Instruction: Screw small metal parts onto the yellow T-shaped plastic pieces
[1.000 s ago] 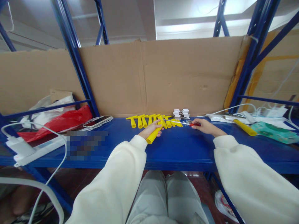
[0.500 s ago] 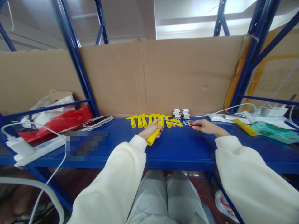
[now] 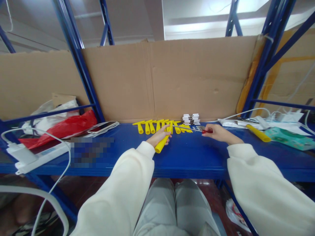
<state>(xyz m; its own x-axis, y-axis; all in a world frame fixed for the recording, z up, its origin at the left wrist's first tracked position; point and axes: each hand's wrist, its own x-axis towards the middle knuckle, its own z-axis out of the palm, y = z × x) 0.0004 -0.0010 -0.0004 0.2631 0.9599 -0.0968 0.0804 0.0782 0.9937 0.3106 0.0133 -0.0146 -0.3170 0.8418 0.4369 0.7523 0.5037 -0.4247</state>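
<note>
My left hand (image 3: 157, 137) is closed around a yellow T-shaped plastic handle (image 3: 161, 146), its hollow tube end tilted down toward me. In my right hand (image 3: 218, 133), the fingers pinch the red handle of a screwdriver (image 3: 207, 131). Its long thin shaft points left and reaches the upper part of the yellow handle; exactly where the tip sits is too small to make out. Behind my left hand lies a row of several similar yellow T-shaped pieces (image 3: 147, 127). Small yellow parts (image 3: 186, 128) and tiny metal bits, perhaps screws, lie between my hands.
White stacked pieces (image 3: 191, 119) stand against the cardboard panel (image 3: 197, 78). To the right are a yellow tube (image 3: 258, 133) and a green packet (image 3: 290, 138). A phone (image 3: 103, 127), a red bag (image 3: 66, 127) and a power strip (image 3: 41, 160) with cables lie left on the blue shelf (image 3: 192, 157).
My right fingers have shifted on the screwdriver, and more of its red handle shows. My left hand and the yellow handle stay in place.
</note>
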